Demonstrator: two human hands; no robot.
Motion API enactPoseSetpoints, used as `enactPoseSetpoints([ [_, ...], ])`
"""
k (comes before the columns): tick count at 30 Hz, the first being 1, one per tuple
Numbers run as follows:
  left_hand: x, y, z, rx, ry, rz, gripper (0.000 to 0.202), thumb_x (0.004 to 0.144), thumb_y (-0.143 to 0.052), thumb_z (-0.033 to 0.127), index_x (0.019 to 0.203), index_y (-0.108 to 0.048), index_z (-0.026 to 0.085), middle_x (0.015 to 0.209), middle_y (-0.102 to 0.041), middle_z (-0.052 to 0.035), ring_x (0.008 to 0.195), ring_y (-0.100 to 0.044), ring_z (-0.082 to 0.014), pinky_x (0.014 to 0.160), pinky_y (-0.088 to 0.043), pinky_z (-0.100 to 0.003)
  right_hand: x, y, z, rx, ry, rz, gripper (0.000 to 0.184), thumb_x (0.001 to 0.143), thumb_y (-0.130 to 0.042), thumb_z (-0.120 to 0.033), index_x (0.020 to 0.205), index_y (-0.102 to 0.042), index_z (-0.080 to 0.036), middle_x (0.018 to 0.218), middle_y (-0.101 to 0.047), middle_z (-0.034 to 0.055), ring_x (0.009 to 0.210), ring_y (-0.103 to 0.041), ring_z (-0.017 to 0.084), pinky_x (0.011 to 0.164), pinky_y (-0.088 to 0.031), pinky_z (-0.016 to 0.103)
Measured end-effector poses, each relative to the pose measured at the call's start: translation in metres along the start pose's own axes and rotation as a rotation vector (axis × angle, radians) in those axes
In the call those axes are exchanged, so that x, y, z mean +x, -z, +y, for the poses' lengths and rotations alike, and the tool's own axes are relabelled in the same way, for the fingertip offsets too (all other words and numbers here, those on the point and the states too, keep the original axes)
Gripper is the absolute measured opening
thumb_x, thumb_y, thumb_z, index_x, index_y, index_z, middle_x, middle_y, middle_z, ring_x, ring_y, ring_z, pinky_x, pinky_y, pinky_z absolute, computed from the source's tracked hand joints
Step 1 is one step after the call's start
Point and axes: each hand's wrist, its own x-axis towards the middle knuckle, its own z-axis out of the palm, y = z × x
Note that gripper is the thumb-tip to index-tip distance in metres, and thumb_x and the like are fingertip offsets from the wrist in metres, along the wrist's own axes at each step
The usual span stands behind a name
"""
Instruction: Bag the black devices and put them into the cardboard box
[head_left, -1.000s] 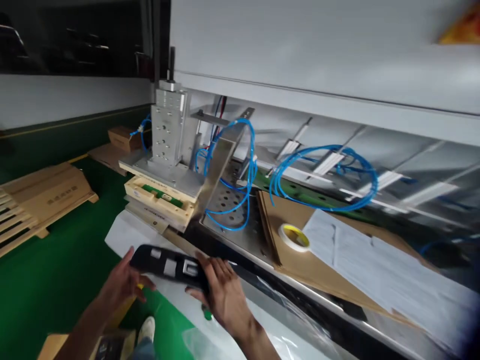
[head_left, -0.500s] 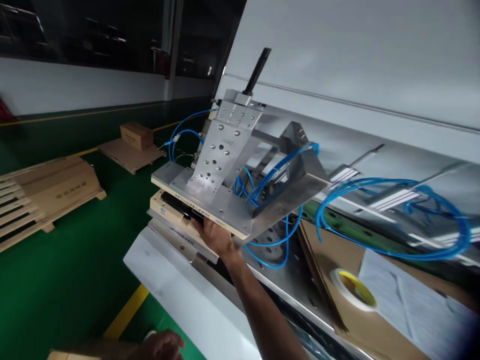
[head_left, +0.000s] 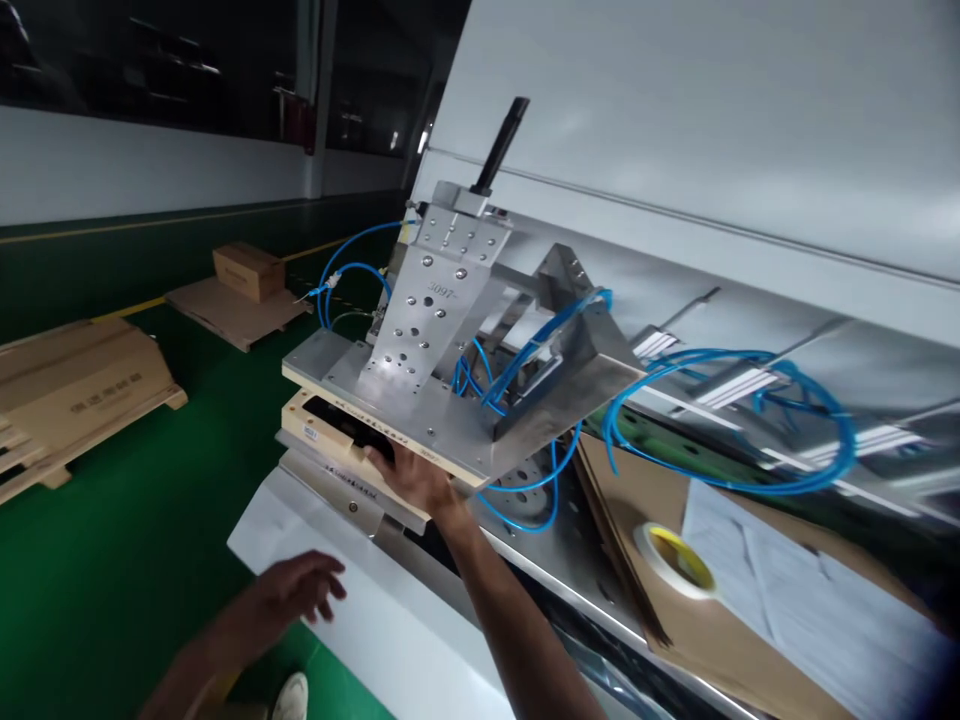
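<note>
- Setting: dim hall with a green floor [head_left: 97,570]; a white machine housing [head_left: 675,130] stands behind a metal desk [head_left: 559,550]
- On the desk, right side: brown cardboard [head_left: 701,640], a tape roll [head_left: 679,562] and white paper [head_left: 810,600] lying on it; a coil of blue tubing [head_left: 742,489] sits behind these
- Fixture: a metal upper plate [head_left: 390,390] sits over a cream block [head_left: 330,442], with a narrow gap between
- Black part [head_left: 334,415]: lies in the block's recess beneath the upper plate, partly hidden by plate and fingers
- Right hand [head_left: 412,475]: reaches into the gap from the front, thumb near the block's front edge; fingertips hidden, so cannot tell whether they clamp the black part or only press on it
- Left hand [head_left: 300,588]: apart from the right, fingers loosely spread, holding nothing, above the white panel [head_left: 375,620]
- Handling, judged: wrist low and level suits this slim gap; pressure seems best spread along the part so neither end lifts
- Caution, judged: knuckles are close under the upper plate; the plate should stay motionless while fingers are inside
</note>
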Motion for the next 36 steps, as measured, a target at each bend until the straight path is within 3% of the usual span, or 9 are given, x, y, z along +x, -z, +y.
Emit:
enactPoseSetpoints([
  [5,0.062,0.034,0.057,0.536,-0.435,0.436,0.051,0.100,-0.056,0.056,0.140,-0.064,0.025,0.152,-0.061,-0.0140,0.144,-0.053,-0.0327,0.121,-0.042,-0.049,-0.040,0.013,-0.014,-0.093,-0.046,-0.008,0.052,0.105,-0.053,-0.053,0.142,-0.061,-0.017,0.124,-0.073,0.0189,0.114,-0.067,0.034,0.098,-0.055,0.048],
  [9,0.113,0.059,0.074,1.048,-0.625,0.637,0.051,0.103,-0.048,0.047,0.140,-0.064,0.016,0.149,-0.062,-0.0219,0.146,-0.051,-0.0401,0.126,-0.029,-0.063,-0.052,0.023,-0.028,-0.156,-0.081,-0.028,0.055,0.104,-0.057,-0.047,0.147,-0.056,-0.014,0.134,-0.067,0.0215,0.128,-0.058,0.036,0.107,-0.049,0.052],
  [12,0.116,0.073,0.075,1.174,-0.632,0.607,0.051,0.103,-0.047,0.045,0.137,-0.066,0.012,0.144,-0.065,-0.0243,0.142,-0.054,-0.0422,0.124,-0.032,-0.063,-0.053,0.030,-0.041,-0.112,-0.121,-0.097,0.055,0.102,-0.061,-0.045,0.148,-0.056,-0.014,0.136,-0.067,0.0206,0.129,-0.056,0.035,0.110,-0.046,0.051],
  [16,0.083,0.069,0.056,1.137,-0.741,0.649,0.056,0.100,-0.057,0.044,0.146,-0.057,0.013,0.155,-0.055,-0.0248,0.152,-0.042,-0.0418,0.127,-0.029,-0.063,-0.092,0.048,-0.068,0.038,-0.185,-0.076,0.050,0.103,-0.060,-0.040,0.148,-0.056,-0.018,0.144,-0.062,0.0179,0.132,-0.054,0.031,0.114,-0.043,0.050],
  [20,0.027,0.016,-0.012,0.934,-0.779,0.721,0.050,0.097,-0.066,0.032,0.144,-0.058,0.018,0.142,-0.064,-0.0219,0.139,-0.056,-0.0386,0.119,-0.042,-0.059,-0.183,0.078,-0.106,0.252,-0.116,-0.026,0.040,0.099,-0.064,-0.031,0.137,-0.059,-0.019,0.124,-0.072,0.0112,0.114,-0.064,0.022,0.104,-0.051,0.042],
  [24,-0.028,-0.078,-0.089,0.888,-0.569,0.298,0.028,0.099,-0.062,0.031,0.126,-0.069,0.027,0.125,-0.073,-0.0147,0.124,-0.065,-0.0354,0.113,-0.048,-0.057,-0.276,0.117,-0.109,0.266,-0.201,0.006,0.037,0.097,-0.063,-0.020,0.134,-0.061,-0.023,0.114,-0.075,0.0073,0.107,-0.068,0.021,0.097,-0.055,0.041],
  [29,-0.050,-0.167,-0.124,0.959,-0.556,0.004,0.041,0.101,-0.059,0.031,0.142,-0.064,0.030,0.144,-0.068,-0.0112,0.137,-0.060,-0.0366,0.120,-0.041,-0.058,-0.373,0.161,-0.044,-0.095,-0.696,0.286,0.026,0.101,-0.057,-0.017,0.123,-0.068,-0.022,0.105,-0.071,0.0100,0.097,-0.067,0.023,0.083,-0.056,0.038],
  [32,-0.056,-0.186,-0.129,1.056,-0.613,0.007,0.061,0.100,-0.062,0.031,0.159,-0.046,0.035,0.154,-0.060,-0.0109,0.138,-0.059,-0.0365,0.116,-0.046,-0.056,-0.441,0.192,0.005,-0.360,-0.886,0.387,0.023,0.102,-0.055,-0.025,0.119,-0.069,-0.020,0.106,-0.070,0.0116,0.101,-0.066,0.026,0.091,-0.054,0.043],
  [36,-0.061,-0.191,-0.146,1.185,-0.674,0.088,0.084,0.099,-0.064,0.028,0.169,-0.019,0.039,0.163,-0.049,-0.0145,0.138,-0.058,-0.0425,0.111,-0.049,-0.060,-0.544,0.243,0.074,-0.474,-1.311,0.518,0.039,0.097,-0.054,-0.040,0.121,-0.068,-0.012,0.114,-0.067,0.0196,0.110,-0.062,0.033,0.099,-0.050,0.051],
])
